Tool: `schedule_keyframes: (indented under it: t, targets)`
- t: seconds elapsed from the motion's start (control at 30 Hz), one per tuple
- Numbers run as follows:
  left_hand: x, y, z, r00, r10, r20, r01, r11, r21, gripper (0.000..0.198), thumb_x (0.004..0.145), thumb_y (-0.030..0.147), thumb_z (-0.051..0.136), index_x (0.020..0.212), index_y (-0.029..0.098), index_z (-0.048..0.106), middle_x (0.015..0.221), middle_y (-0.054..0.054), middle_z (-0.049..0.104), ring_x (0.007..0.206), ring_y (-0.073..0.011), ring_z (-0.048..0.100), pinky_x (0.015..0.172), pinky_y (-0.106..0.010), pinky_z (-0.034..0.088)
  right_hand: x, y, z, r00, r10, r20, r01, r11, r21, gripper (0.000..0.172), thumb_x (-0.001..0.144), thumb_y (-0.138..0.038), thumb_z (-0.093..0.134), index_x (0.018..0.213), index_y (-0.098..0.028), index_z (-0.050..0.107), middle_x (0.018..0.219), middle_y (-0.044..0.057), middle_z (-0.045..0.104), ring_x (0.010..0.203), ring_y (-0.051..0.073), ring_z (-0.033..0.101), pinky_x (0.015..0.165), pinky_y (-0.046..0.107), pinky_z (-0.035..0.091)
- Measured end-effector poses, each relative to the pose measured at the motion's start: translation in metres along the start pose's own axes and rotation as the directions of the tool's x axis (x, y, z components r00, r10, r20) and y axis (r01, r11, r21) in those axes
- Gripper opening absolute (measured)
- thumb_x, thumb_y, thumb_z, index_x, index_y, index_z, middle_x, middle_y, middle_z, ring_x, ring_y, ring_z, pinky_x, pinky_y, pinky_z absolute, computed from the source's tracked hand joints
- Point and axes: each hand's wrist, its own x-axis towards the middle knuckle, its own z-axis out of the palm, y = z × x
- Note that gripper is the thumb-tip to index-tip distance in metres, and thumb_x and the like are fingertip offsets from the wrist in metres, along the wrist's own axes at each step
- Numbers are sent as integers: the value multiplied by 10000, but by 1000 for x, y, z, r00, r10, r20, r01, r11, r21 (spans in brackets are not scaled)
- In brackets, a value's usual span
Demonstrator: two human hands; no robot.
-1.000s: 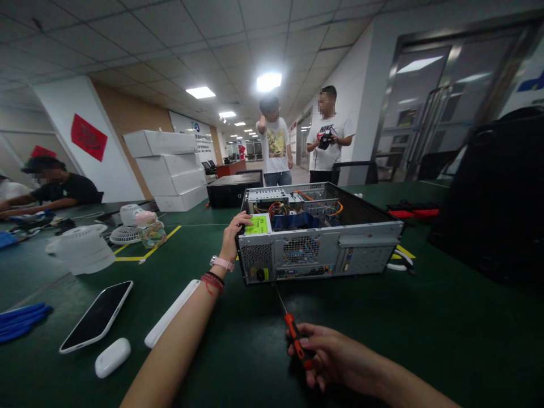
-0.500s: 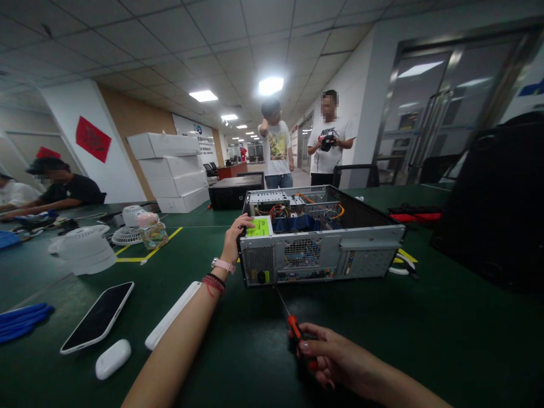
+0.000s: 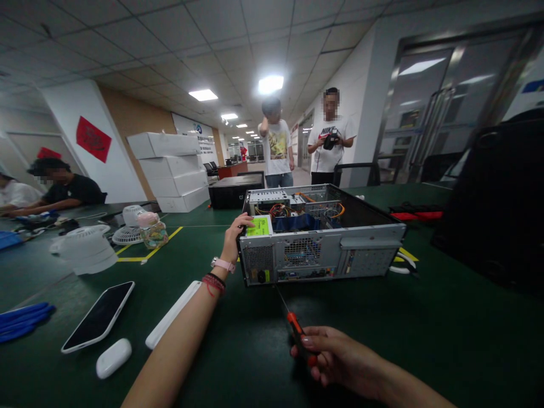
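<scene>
An opened desktop computer case (image 3: 325, 249) lies on its side, its back panel facing me and its wires and boards showing from above. My left hand (image 3: 235, 233) is closed over its near left corner, beside the power supply (image 3: 260, 225) with the bright green label. In front of the case, my right hand (image 3: 325, 354) holds a screwdriver (image 3: 297, 331) by its red and black handle. The thin shaft slants up and left to the lower edge of the back panel, below the power socket. Whether the tip sits in a screw is too small to tell.
On the green table (image 3: 382, 351), a phone (image 3: 100, 317), a white earbud case (image 3: 114, 358), a long white box (image 3: 174, 314) and blue gloves (image 3: 25, 323) lie left. A jar (image 3: 153, 231) and small fan (image 3: 128, 235) stand behind. A black bag (image 3: 488, 209) rises right. Two people stand beyond.
My right fingers have shifted around the screwdriver handle, showing more of it, and the handle has moved slightly. The left hand and the computer case stay where they were.
</scene>
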Motion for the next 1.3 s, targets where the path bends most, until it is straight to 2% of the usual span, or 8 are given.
schedule_keyframes:
  t: [0.17, 0.5, 0.87, 1.0, 1.1, 1.3]
  targets:
    - [0, 0, 0, 1000, 10, -1, -10, 1000, 14, 336, 786, 260, 328, 747, 159, 646, 1058, -86, 644, 1211, -253, 463, 1080, -423, 292, -1, 0, 1, 1000, 10, -1, -10, 1000, 15, 397, 679, -283, 734, 954, -152, 480, 874, 56, 676, 519, 80, 629, 453, 156, 434]
    - [0, 1, 0, 1000, 0, 5, 0, 1000, 3, 330, 779, 256, 333, 756, 155, 647, 1064, -91, 640, 1217, -254, 455, 1079, -416, 284, 1, 2, -3, 996, 23, 91, -22, 1000, -8, 383, 689, -283, 677, 990, -175, 466, 911, 58, 666, 604, 117, 666, 472, 160, 441]
    - [0, 0, -1, 1000, 7, 7, -7, 1000, 24, 345, 799, 282, 326, 755, 154, 644, 1062, -89, 641, 1203, -248, 469, 1082, -407, 287, -3, -1, 1, 987, 75, 141, -71, 997, -38, 356, 752, -285, 604, 1074, -168, 505, 982, 68, 640, 592, 77, 627, 450, 151, 395]
    - [0, 0, -1, 1000, 11, 6, -11, 1000, 17, 346, 801, 275, 326, 755, 157, 648, 1069, -87, 642, 1206, -251, 468, 1081, -414, 289, -2, -1, 0, 989, 68, 133, -66, 998, -18, 321, 778, -305, 582, 1058, -166, 506, 942, 59, 648, 577, 82, 623, 465, 165, 399]
    - [-1, 0, 0, 1000, 4, 3, -4, 1000, 10, 335, 794, 267, 331, 754, 154, 644, 1068, -89, 640, 1212, -251, 464, 1082, -411, 287, 1, 1, -1, 994, 38, 98, -38, 999, -8, 324, 776, -357, 612, 1014, -165, 506, 872, 39, 654, 515, 64, 589, 434, 159, 353]
    - [-1, 2, 0, 1000, 6, 5, -6, 1000, 13, 335, 790, 260, 332, 755, 157, 648, 1064, -86, 644, 1209, -251, 464, 1082, -414, 288, 3, 5, -4, 999, -2, 35, 2, 1000, 9, 364, 701, -292, 699, 967, -169, 484, 715, -10, 632, 416, 24, 491, 425, 154, 304]
